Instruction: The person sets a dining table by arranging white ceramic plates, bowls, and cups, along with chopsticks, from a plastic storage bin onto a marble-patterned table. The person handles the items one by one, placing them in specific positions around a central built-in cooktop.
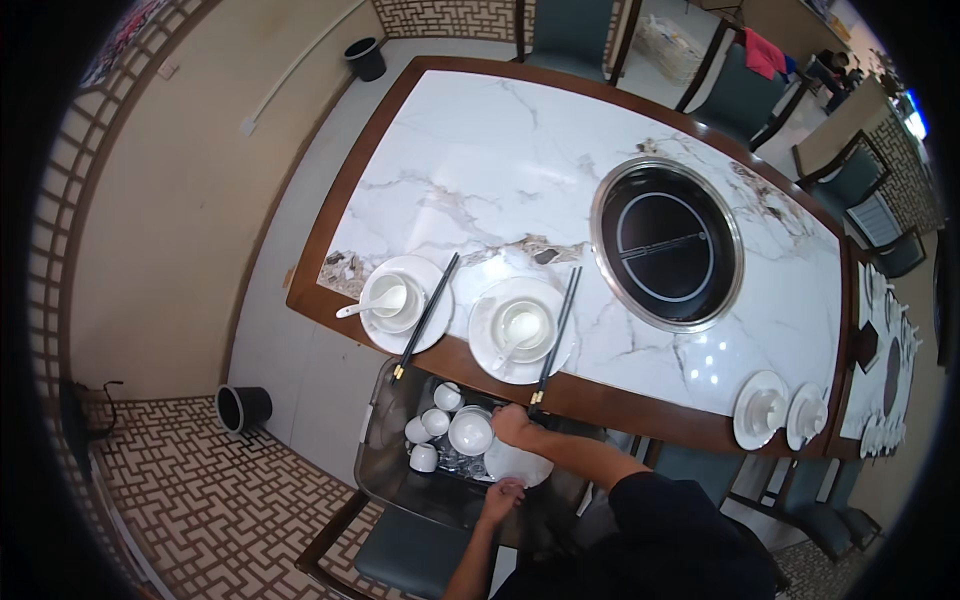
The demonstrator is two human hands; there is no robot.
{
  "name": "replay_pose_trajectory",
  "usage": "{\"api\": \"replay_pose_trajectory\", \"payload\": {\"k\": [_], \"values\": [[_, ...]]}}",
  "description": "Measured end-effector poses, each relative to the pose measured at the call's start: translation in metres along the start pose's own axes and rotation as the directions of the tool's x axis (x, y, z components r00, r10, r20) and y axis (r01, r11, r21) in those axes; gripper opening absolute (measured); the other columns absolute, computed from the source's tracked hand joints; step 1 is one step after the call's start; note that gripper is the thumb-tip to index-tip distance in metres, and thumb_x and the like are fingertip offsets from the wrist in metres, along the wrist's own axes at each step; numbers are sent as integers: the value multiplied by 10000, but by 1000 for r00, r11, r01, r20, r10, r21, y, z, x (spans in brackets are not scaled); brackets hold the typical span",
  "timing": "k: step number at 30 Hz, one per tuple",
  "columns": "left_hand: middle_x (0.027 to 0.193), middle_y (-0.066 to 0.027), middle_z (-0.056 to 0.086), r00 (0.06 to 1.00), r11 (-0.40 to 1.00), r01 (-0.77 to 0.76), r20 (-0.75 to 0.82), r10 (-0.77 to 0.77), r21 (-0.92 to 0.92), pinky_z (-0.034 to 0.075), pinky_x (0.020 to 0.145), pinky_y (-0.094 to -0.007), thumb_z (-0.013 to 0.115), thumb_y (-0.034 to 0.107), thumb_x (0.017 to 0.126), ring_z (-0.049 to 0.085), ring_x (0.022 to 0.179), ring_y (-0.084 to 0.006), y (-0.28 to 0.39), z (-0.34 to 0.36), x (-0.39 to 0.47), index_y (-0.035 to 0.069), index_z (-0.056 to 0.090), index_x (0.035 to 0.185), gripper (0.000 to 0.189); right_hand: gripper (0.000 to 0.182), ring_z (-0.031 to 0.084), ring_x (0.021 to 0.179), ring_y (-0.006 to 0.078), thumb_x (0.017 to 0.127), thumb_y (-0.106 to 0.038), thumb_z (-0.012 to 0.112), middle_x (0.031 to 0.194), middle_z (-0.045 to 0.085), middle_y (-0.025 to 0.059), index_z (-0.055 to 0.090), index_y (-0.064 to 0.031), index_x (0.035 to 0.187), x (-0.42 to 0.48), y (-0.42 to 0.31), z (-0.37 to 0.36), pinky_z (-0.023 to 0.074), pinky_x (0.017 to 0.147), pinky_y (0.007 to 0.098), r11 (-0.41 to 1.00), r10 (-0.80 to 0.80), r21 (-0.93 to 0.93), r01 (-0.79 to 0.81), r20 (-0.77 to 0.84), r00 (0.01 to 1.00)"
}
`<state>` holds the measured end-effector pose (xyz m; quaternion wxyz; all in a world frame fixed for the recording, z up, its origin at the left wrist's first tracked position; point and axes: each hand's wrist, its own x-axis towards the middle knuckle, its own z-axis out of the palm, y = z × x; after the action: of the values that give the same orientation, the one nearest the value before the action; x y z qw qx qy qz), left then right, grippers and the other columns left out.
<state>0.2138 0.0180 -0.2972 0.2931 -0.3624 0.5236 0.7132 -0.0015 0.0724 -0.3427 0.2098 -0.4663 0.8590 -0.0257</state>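
My right hand reaches down over the cart tray, its fingers curled between a stack of white bowls and a round white plate. My left hand is at the plate's near edge, fingers bent. Whether either hand grips anything cannot be made out. White cups and clear glasses crowd beside the bowls. On the table, two place settings face me: a left plate and a right plate, each bearing a bowl, a white spoon and black chopsticks.
The marble-topped table has a wooden rim and a round built-in cooktop. Two more settings stand at its right, one on a plate. A chair is close by the cart. A black bin stands on the floor at left.
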Motion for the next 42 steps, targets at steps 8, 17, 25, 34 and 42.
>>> {"api": "replay_pose_trajectory", "payload": {"k": [8, 17, 25, 34, 42], "values": [[724, 7, 598, 981, 985, -165, -96, 169, 56, 408, 494, -210, 495, 306, 996, 520, 574, -60, 110, 42, -24, 46, 642, 902, 313, 285, 663, 700, 315, 779, -234, 546, 807, 688, 209, 709, -1, 774, -72, 25, -67, 494, 617, 484, 726, -153, 685, -60, 247, 957], [795, -26, 676, 995, 976, -43, 92, 24, 212, 433, 512, -221, 494, 269, 995, 543, 563, -70, 157, 82, -87, 4, 659, 999, 313, 204, 316, 445, 38, 973, -196, 476, 568, 386, -61, 598, -44, 913, -180, 14, -114, 217, 386, 228, -483, -167, 668, -565, 564, 809], [688, 32, 667, 1000, 952, 4, 22, -11, 305, 243, 427, -195, 636, 283, 917, 359, 473, 9, 215, 129, -131, 32, 729, 880, 270, 177, 319, 449, 50, 1004, -180, 462, 572, 359, -61, 545, -26, 980, -238, 1, -157, 250, 393, 207, -866, 18, 431, -253, 533, 846], [670, -11, 672, 992, 797, -26, 115, -55, 604, 214, 392, -205, 684, 245, 858, 353, 440, 2, 252, 178, -119, -12, 735, 834, 263, 236, 362, 460, 69, 986, -212, 527, 629, 442, 0, 533, -47, 818, -288, 3, -178, 276, 383, 207, -947, 142, 321, -24, 485, 863], [577, 42, 550, 934, 680, 74, 187, -303, 730, 199, 389, -217, 680, 183, 849, 327, 422, -10, 285, 246, -143, -13, 722, 834, 201, 268, 379, 473, 59, 946, -225, 597, 574, 421, -50, 518, -99, 724, -359, -4, -213, 263, 413, 217, -948, 274, 289, 134, 524, 807]]}}
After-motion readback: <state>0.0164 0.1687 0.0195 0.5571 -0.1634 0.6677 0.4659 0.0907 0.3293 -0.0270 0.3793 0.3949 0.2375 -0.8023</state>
